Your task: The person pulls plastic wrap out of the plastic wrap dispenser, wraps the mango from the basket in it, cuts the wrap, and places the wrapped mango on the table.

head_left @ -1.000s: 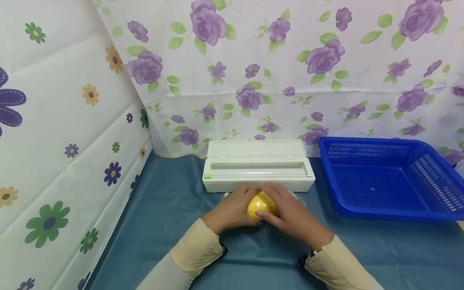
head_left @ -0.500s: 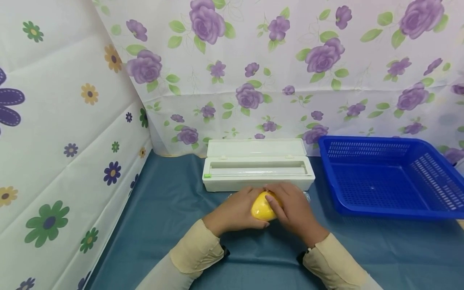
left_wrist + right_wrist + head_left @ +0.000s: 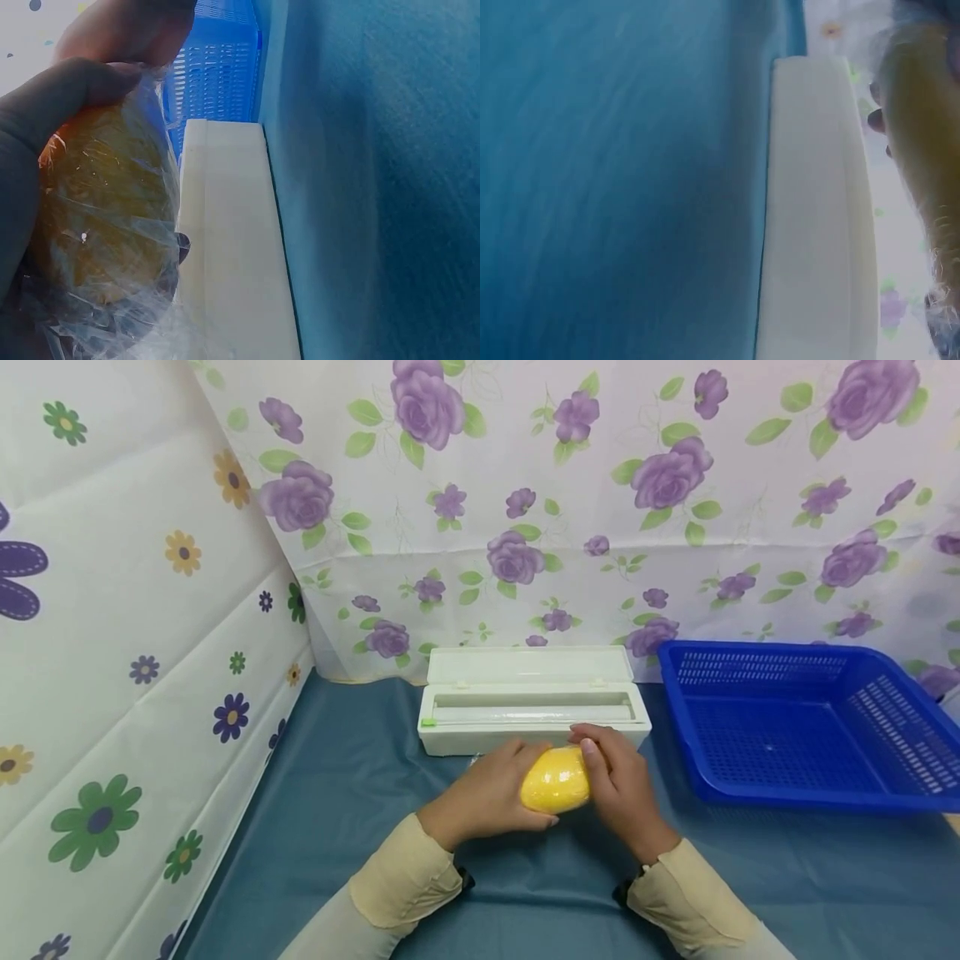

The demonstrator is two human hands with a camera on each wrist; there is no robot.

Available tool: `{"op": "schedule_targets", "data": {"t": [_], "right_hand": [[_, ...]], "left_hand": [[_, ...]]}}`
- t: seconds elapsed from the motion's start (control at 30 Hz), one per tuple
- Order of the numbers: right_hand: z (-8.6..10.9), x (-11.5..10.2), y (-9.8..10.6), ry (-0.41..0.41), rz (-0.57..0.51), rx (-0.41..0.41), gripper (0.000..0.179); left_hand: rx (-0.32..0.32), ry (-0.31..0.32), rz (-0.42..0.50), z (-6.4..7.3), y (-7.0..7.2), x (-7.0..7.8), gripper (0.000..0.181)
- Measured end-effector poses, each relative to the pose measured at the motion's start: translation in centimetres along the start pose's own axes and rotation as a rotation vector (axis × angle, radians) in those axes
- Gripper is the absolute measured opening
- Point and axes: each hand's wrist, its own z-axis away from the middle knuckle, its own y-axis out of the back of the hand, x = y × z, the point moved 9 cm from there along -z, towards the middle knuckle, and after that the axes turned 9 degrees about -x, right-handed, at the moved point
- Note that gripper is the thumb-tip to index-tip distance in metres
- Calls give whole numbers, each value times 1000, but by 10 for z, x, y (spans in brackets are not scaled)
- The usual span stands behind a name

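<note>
A smooth, rounded yellow fruit point(image 3: 557, 779), its exact kind unclear, is wrapped in clear cling film and held up between both hands. My left hand point(image 3: 483, 792) grips its left side, thumb along the near underside. At the other end, my right hand point(image 3: 621, 789) pinches the fruit and its film with curled fingers. The left wrist view shows loose, crumpled cling film point(image 3: 105, 322) hanging from the fruit's left end. Just behind the hands stands a white cling film dispenser point(image 3: 480, 742) with its lid up and a film roll point(image 3: 525, 713) inside.
To the right sits a blue perforated plastic basket point(image 3: 765, 752). A dark teal cloth point(image 3: 360, 752) covers the table. Flower-printed sheets point(image 3: 465, 585) hang at the back and left.
The fruit has turned and shifted slightly right, so more of its yellow side shows. My right hand has moved right to its end; the left hand keeps hold.
</note>
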Motion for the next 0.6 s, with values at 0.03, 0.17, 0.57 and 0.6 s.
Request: {"op": "schedule_targets", "data": {"t": [0.03, 0.17, 0.57, 0.6], "right_hand": [[0, 4, 0, -40, -68, 1, 26], [0, 26, -4, -257, -343, -16, 33], [10, 50, -33, -489, -1141, 24, 36], [11, 50, -35, -494, -1215, 30, 34]], "left_hand": [[3, -1, -1, 0, 0, 0, 89], [22, -11, -7, 1, 3, 1, 88], [93, -73, -82, 2, 5, 11, 87], [98, -79, -89, 2, 4, 13, 87]]}}
